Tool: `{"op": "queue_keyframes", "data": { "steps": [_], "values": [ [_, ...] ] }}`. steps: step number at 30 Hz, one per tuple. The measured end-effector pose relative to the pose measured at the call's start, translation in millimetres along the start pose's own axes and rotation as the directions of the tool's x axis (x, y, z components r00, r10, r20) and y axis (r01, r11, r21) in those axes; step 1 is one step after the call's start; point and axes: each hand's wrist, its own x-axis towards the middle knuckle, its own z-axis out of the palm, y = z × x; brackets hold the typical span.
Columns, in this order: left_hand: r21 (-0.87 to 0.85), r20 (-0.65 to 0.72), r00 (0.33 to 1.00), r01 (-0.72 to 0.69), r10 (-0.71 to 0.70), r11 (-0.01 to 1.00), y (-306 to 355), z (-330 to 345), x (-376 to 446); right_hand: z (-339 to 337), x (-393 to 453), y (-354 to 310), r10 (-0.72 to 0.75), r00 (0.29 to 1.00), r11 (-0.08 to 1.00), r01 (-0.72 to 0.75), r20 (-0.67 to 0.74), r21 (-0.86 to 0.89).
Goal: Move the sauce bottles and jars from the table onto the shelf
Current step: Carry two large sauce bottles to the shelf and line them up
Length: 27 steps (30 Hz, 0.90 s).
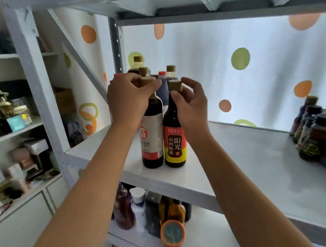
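On the white shelf (pixel 238 153), the left hand (pixel 130 100) curls its fingers round the tan cap of a dark bottle with a white and red label (pixel 153 140). Just beside it, touching, stands the vinegar bottle with a red and yellow label (pixel 174 143), its cap pinched by the right hand (pixel 191 101). Both bottles stand upright, caps up, near the shelf's front edge.

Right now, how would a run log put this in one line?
left hand: grips white-label bottle top | right hand: grips red-label bottle cap | both upright on shelf

Red-yellow label (pixel 173 145); orange-green dotted backdrop (pixel 239 58).
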Motion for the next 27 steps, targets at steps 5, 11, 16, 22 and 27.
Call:
{"op": "queue_keyframes", "data": {
  "steps": [5,11,16,22,27],
  "values": [
    [-0.032,0.022,0.995,-0.096,0.097,0.995,-18.4,10.5,-36.8,-25.3,-1.4,5.8,0.008,0.993,0.989,0.010,0.120,-0.147],
    [-0.114,0.308,0.926,0.262,-0.216,0.958,-74.6,21.3,-101.7,-53.1,-24.0,25.4,0.178,0.951,0.920,-0.069,0.254,-0.385],
    [-0.080,0.303,0.909,0.324,-0.287,0.942,-98.4,20.0,-110.6,-65.2,-39.3,48.7,0.369,0.900,0.790,-0.173,0.231,-0.588],
    [0.083,0.214,0.925,0.303,-0.314,0.949,-103.8,34.8,-88.8,-60.1,-18.4,47.3,0.435,0.866,0.720,-0.170,0.246,-0.673],
    [0.117,0.209,0.929,0.286,-0.305,0.951,-109.6,47.9,-55.9,-40.1,5.8,67.9,0.380,0.893,0.693,-0.102,0.242,-0.714]
  ]
}}
